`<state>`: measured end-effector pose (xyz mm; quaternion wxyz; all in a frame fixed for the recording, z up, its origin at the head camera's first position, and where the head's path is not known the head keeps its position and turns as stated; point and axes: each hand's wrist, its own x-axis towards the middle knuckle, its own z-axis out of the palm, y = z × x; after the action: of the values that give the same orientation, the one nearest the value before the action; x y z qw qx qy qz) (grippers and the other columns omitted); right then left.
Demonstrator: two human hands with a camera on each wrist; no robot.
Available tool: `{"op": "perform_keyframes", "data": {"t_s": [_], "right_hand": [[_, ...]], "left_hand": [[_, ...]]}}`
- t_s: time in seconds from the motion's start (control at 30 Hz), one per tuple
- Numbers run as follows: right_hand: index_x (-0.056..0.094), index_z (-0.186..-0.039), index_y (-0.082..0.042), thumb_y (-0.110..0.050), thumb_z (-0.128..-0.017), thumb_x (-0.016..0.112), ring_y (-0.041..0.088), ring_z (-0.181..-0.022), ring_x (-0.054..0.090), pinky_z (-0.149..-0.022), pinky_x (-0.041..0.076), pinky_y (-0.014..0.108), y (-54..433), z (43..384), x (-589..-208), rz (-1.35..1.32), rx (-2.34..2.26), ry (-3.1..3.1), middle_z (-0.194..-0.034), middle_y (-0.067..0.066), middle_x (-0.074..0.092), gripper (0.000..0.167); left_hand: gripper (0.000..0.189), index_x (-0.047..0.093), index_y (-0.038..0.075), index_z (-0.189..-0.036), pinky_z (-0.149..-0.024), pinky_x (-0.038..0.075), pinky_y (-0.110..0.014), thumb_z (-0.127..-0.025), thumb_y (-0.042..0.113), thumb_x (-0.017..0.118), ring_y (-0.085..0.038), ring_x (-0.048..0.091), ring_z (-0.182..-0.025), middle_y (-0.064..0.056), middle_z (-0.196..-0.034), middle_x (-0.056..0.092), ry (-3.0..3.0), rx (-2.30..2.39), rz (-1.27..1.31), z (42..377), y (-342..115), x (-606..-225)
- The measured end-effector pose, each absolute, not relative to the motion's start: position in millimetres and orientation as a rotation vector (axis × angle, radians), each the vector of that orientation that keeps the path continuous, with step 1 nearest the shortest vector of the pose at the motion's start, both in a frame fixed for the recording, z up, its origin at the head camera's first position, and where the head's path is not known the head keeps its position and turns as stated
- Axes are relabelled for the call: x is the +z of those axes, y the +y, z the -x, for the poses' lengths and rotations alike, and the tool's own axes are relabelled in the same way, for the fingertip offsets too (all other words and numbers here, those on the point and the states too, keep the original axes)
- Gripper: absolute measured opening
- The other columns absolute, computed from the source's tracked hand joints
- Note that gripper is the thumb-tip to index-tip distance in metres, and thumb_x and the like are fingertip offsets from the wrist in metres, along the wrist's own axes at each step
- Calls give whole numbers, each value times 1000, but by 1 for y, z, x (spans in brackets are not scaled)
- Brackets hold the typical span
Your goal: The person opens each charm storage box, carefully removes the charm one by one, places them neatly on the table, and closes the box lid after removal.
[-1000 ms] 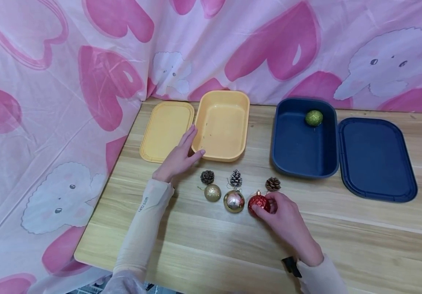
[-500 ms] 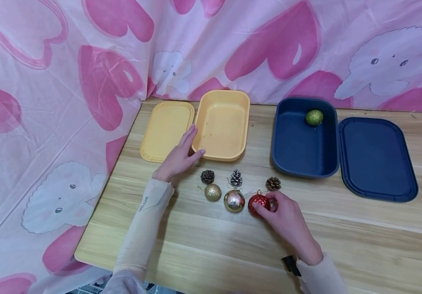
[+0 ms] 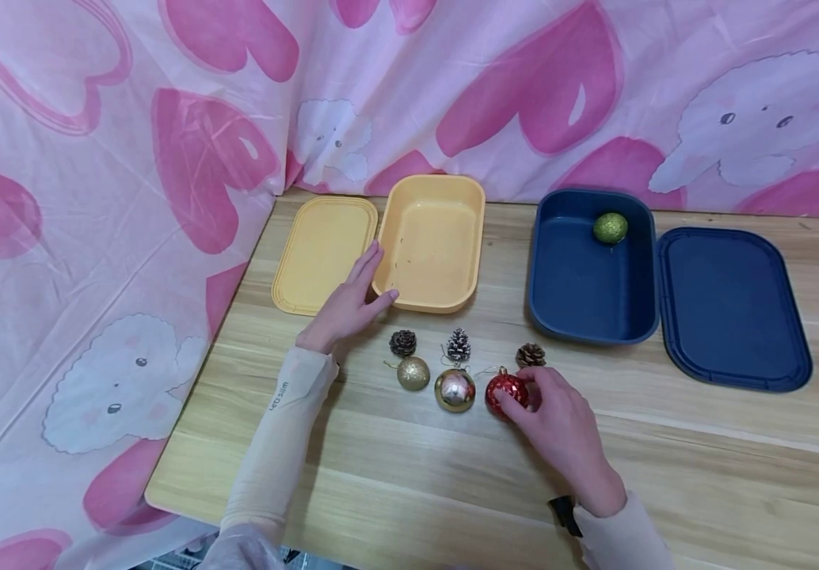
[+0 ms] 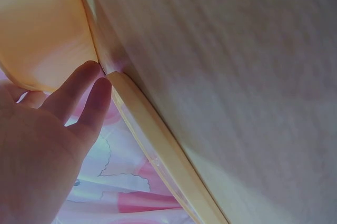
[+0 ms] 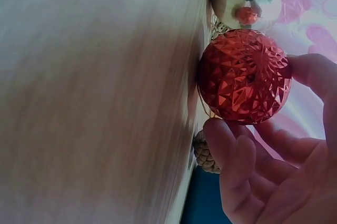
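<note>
My right hand (image 3: 568,431) pinches a red faceted Christmas ball (image 3: 505,393) between thumb and fingers, low over the table; in the right wrist view the red ball (image 5: 244,76) sits close to the wood. Left of it lie a shiny gold ball (image 3: 455,390) and a glittery gold ball (image 3: 413,374). My left hand (image 3: 345,311), its fingers extended, touches the near-left side of a yellow box (image 3: 429,305). In the left wrist view, two fingertips of the left hand (image 4: 47,134) are near the end of the yellow lid (image 4: 168,150).
Behind the balls lie a dark pine cone (image 3: 403,343), a frosted pine cone (image 3: 459,345) and a brown pine cone (image 3: 530,355). A navy box (image 3: 593,336) holds a green glitter ball (image 3: 611,228). A navy lid (image 3: 736,309) and a yellow lid (image 3: 325,252) lie beside their boxes.
The red ball has shifted slightly to the right with my right hand over the last half second. My left hand keeps its place at the yellow box.
</note>
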<state>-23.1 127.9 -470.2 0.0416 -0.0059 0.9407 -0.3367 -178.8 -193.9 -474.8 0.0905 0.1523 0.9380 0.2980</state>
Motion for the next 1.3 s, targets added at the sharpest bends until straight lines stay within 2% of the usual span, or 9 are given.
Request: {"op": "perform_keyframes", "data": {"t_s": [0.4,0.67,0.83,1.17,1.3], "right_hand": [[65,-102,-10,-33,-82,76,15,-76,54,-65,47,31,126,21,-472,114,-1075,2916,-93,3,62,32],[63,-110,-10,-39,-81,77,16,-82,55,-68,47,32,126,21,-475,163,-1060,2927,-103,4,62,43],[63,-109,-12,-41,-80,77,17,-84,55,-70,48,35,126,20,-477,229,-1057,2954,-104,4,62,43],[63,-111,-9,-37,-79,78,22,-102,61,-84,54,44,126,21,-477,284,-1078,2961,-111,5,63,45],[63,-113,-9,-37,-79,78,23,-106,60,-88,53,45,125,22,-476,287,-1079,2944,-114,7,62,47]], "left_hand": [[82,8,20,-157,-116,32,-46,-95,56,47,-42,48,-129,17,-162,-4,2791,885,-457,179,-194,-475],[82,8,20,-157,-116,32,-45,-95,55,47,-41,48,-130,16,-162,-4,2795,885,-467,179,-194,-476],[81,8,20,-157,-115,33,-45,-95,56,47,-41,49,-129,17,-162,-5,2798,879,-471,179,-194,-476],[81,7,21,-157,-113,35,-47,-95,56,46,-42,54,-122,16,-163,-4,2797,890,-473,178,-194,-476],[81,7,21,-157,-115,33,-46,-95,56,47,-41,51,-126,15,-163,-4,2794,896,-469,178,-194,-475]]}}
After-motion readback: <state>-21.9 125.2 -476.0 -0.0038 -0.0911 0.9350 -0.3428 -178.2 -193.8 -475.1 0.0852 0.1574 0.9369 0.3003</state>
